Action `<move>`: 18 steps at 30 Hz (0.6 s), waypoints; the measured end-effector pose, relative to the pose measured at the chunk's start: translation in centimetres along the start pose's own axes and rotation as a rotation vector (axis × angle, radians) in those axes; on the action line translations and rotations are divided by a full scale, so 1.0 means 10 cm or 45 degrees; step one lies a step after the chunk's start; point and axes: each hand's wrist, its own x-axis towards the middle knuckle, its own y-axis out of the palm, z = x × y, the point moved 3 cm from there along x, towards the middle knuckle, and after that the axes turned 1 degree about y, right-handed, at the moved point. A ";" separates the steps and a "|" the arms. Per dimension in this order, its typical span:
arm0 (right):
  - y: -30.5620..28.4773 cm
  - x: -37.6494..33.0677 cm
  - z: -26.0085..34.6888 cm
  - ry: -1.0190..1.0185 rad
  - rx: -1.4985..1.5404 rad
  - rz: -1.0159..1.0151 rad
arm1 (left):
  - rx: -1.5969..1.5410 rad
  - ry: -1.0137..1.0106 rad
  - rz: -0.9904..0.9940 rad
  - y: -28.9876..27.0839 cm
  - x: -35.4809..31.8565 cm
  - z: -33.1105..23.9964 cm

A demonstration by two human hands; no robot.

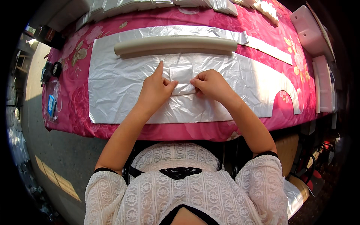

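A small square of folded white plastic bag [181, 77] lies between my hands. My left hand [156, 85] rests at its left side, index finger stretched forward and thumb against the edge; its other fingers are curled and partly hidden. At the right edge, my right hand [212, 84] pinches the folded bag between thumb and fingers. Underneath spreads a large, flat, crinkled white plastic bag [116, 93], with handle strips and a rounded cut-out at its right end. Across it, beyond my hands, lies a long beige tube [175, 44].
A pink flowered cloth [78, 116] covers the table. Stacked white folded bags [131, 8] line the far edge. White boxes [311, 32] stand at the right. On the left are a roll of black tape [57, 69] and a small blue packet [51, 105].
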 end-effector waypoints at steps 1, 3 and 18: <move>-0.01 -0.01 0.01 0.014 0.016 -0.008 | -0.008 -0.019 0.020 -0.01 0.02 0.00; -0.02 0.00 0.01 0.048 0.034 -0.009 | 0.116 0.143 -0.034 -0.02 0.03 -0.01; -0.06 0.12 -0.02 0.120 0.145 0.078 | 0.876 0.609 0.024 0.48 -0.07 0.02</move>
